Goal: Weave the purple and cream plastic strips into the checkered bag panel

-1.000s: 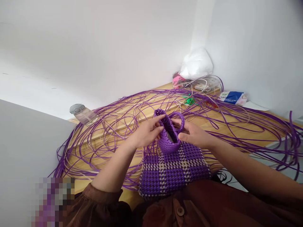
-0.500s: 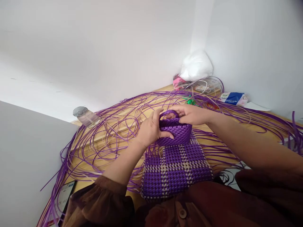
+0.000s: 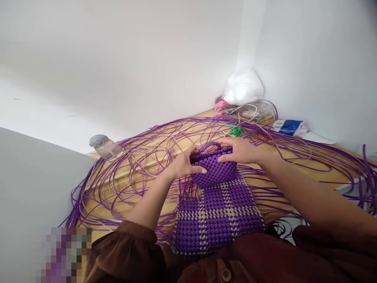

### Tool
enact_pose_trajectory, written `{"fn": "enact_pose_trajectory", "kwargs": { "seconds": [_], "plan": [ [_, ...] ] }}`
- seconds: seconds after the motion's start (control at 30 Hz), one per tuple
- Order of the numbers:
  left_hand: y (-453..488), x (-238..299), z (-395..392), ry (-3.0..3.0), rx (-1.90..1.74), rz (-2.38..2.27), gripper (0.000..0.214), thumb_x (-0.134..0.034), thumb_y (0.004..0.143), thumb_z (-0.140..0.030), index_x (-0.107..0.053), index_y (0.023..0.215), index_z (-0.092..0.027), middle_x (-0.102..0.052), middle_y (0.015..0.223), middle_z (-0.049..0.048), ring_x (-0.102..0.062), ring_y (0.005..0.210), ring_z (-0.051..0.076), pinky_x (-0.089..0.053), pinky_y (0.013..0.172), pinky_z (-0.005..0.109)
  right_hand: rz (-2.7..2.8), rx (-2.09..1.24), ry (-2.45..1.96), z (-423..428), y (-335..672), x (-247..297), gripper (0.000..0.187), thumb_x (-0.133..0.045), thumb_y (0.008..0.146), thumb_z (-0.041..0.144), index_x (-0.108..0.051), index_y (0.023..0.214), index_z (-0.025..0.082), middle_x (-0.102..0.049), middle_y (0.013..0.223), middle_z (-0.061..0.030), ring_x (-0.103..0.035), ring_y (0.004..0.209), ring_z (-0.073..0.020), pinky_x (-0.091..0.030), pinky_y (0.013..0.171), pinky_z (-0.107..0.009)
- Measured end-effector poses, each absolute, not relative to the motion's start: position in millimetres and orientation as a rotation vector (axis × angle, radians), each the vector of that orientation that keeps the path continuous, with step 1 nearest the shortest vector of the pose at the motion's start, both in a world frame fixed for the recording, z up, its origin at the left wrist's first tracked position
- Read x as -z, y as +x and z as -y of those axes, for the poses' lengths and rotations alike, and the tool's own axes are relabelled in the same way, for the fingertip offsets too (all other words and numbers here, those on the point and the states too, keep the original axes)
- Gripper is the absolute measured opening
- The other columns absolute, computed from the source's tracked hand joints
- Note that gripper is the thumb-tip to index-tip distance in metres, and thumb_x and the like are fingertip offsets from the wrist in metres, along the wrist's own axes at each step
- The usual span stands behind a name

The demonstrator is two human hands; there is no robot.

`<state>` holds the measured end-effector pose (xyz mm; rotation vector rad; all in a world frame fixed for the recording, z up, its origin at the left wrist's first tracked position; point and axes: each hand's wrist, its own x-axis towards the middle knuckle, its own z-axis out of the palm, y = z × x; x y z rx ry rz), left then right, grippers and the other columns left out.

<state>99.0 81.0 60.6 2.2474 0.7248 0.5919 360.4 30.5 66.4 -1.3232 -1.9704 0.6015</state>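
A small purple woven basket with a looped handle is held between my two hands. My left hand grips its left end, thumb along the near wall and fingers behind the rim. On the other end, my right hand has its thumb on the front of the rim, with the remaining fingers at the far side. Beneath the basket lies a flat woven panel in purple with beige bands. Loose purple strands run out from the panel's sides.
Long purple and beige strands spread over the wooden table. A clear jar with a grey lid stands at the left. Toward the back corner are a white plastic bag, a clear box and a blue-and-white packet.
The basket has tipped, showing more of its near wall. My right hand has moved from the handle area to the right rim, and my left hand has shifted slightly left and down.
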Motion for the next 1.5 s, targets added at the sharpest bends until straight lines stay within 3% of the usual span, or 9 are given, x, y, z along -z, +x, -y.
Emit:
{"fn": "enact_pose_trajectory", "kwargs": {
  "seconds": [0.13,0.33,0.5,0.63,0.7,0.93,1.1,1.33,1.5],
  "plan": [
    [100,-45,-92,1.957,-0.809,-0.789,0.056,-0.088,0.065,-0.04,-0.066,0.11,-0.017,-0.071,0.097,0.0052,-0.066,0.092,0.021,-0.049,0.087,0.033,1.79,-0.753,-1.259,-37,361,-59,0.074,-0.087,0.064,0.04,-0.066,0.132,0.022,-0.069,0.129,-0.0097,-0.063,0.122,-0.033,-0.049,0.107,-0.048],
    [107,-39,-106,1.605,-0.913,-0.83,0.058,-0.093,0.055,-0.039,-0.069,0.103,-0.016,-0.073,0.09,0.006,-0.066,0.082,0.019,-0.049,0.079,0.032,1.545,-0.838,-1.165,-38,359,-35,0.091,-0.093,0.054,0.04,-0.058,0.136,0.024,-0.064,0.136,-0.0087,-0.06,0.123,-0.0301,-0.048,0.107,-0.046],
    [103,-45,-114,1.534,-0.847,-0.681,0.063,-0.091,0.059,-0.039,-0.07,0.114,-0.017,-0.074,0.105,0.0092,-0.068,0.098,0.023,-0.048,0.094,0.036,1.192,-0.816,-1.133,-55,349,-8,0.057,-0.088,0.061,0.048,-0.065,0.106,0.021,-0.072,0.108,-0.0056,-0.067,0.098,-0.0254,-0.054,0.094,-0.045],
    [105,-42,-122,1.418,-0.868,-0.457,0.087,-0.094,0.055,-0.034,-0.061,0.134,-0.022,-0.067,0.131,0.0108,-0.063,0.118,0.028,-0.045,0.105,0.039,0.975,-0.811,-1.073,-78,343,-8,0.052,-0.084,0.065,0.053,-0.064,0.102,0.023,-0.073,0.102,-0.0031,-0.068,0.09,-0.022,-0.056,0.087,-0.041],
    [111,-39,-130,1.36,-0.974,-0.508,0.087,-0.094,0.053,-0.028,-0.061,0.134,-0.022,-0.07,0.124,0.0091,-0.066,0.11,0.026,-0.047,0.102,0.039,0.913,-0.796,-1.05,-89,338,-13,0.051,-0.085,0.065,0.052,-0.064,0.102,0.024,-0.073,0.103,-0.0021,-0.067,0.09,-0.0209,-0.055,0.088,-0.04],
    [128,-19,-157,1.196,-1.201,-0.653,0.056,-0.093,0.056,-0.031,-0.071,0.106,-0.017,-0.073,0.09,0.002,-0.065,0.077,0.013,-0.051,0.08,0.029,0.846,-0.856,-1.002,-106,326,-7,0.048,-0.086,0.061,0.055,-0.067,0.09,0.022,-0.073,0.093,-0.0022,-0.065,0.086,-0.0202,-0.054,0.087,-0.038],
    [126,1,-155,1.132,-1.179,-0.669,0.059,-0.092,0.056,-0.034,-0.068,0.107,-0.018,-0.072,0.088,0.0006,-0.064,0.073,0.012,-0.051,0.076,0.027,0.91,-1.032,-0.975,-94,332,4,0.056,-0.09,0.058,0.043,-0.071,0.106,0.022,-0.074,0.102,-0.004,-0.068,0.09,-0.0212,-0.055,0.089,-0.041],
    [123,4,-152,1.095,-1.078,-0.63,0.07,-0.093,0.055,-0.03,-0.067,0.12,-0.021,-0.074,0.095,0.0015,-0.067,0.081,0.015,-0.053,0.085,0.031,0.951,-1.161,-0.985,-89,337,1,0.059,-0.09,0.058,0.034,-0.072,0.113,0.024,-0.077,0.107,-0.0045,-0.071,0.096,-0.0245,-0.055,0.093,-0.044],
    [116,-1,-153,1.109,-0.991,-0.635,0.065,-0.095,0.051,-0.031,-0.071,0.11,-0.019,-0.074,0.096,0.0026,-0.067,0.083,0.016,-0.051,0.088,0.033,0.975,-1.187,-1.01,-89,343,3,0.058,-0.09,0.057,0.032,-0.073,0.112,0.023,-0.078,0.103,-0.0056,-0.073,0.09,-0.0248,-0.056,0.091,-0.045]
  ]
}}
